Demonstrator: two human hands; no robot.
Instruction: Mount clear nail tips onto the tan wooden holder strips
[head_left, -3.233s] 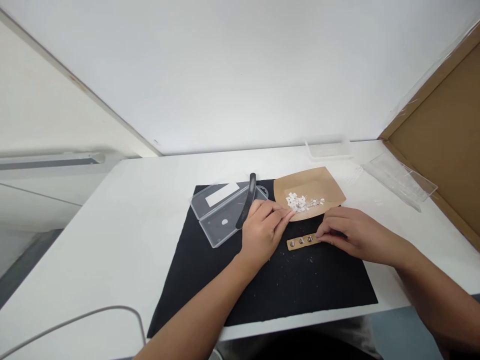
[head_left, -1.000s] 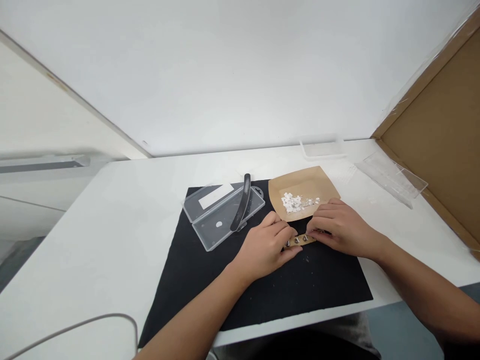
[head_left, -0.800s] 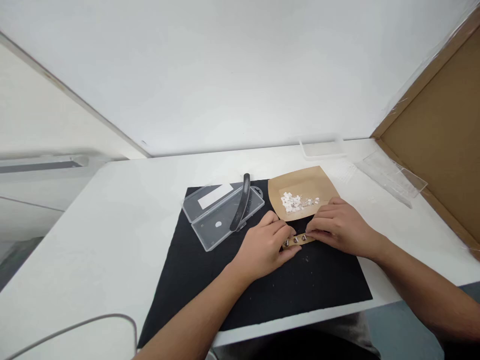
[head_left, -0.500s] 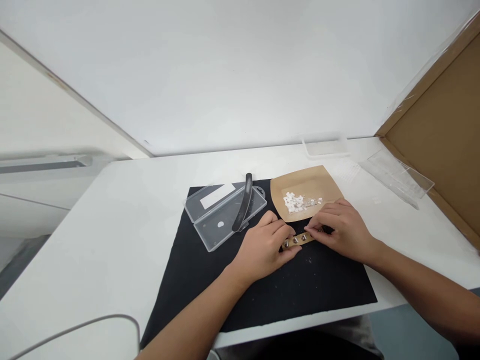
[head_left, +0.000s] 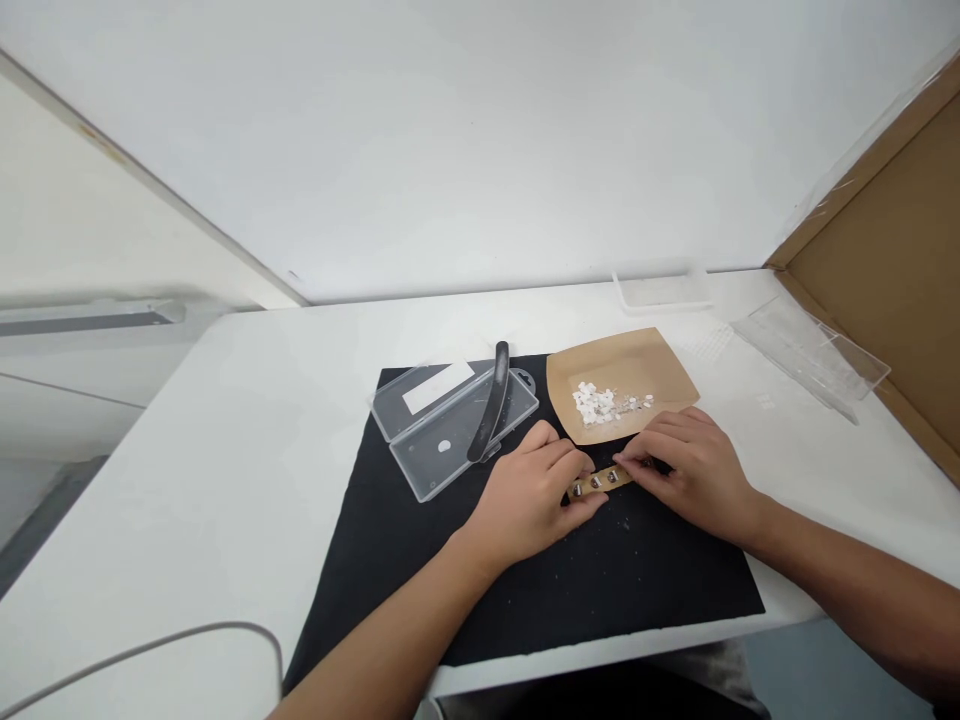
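Currently, the brown studded strip [head_left: 600, 481] is held flat on the black mat [head_left: 525, 580], just beside the paper tray [head_left: 664, 365]. Its ends are pinched between the fingers of the left hand [head_left: 529, 495] and right hand [head_left: 694, 470].

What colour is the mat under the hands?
The mat is black, dotted with tiny pale specks. The head view, the only one here, shows it clearly.
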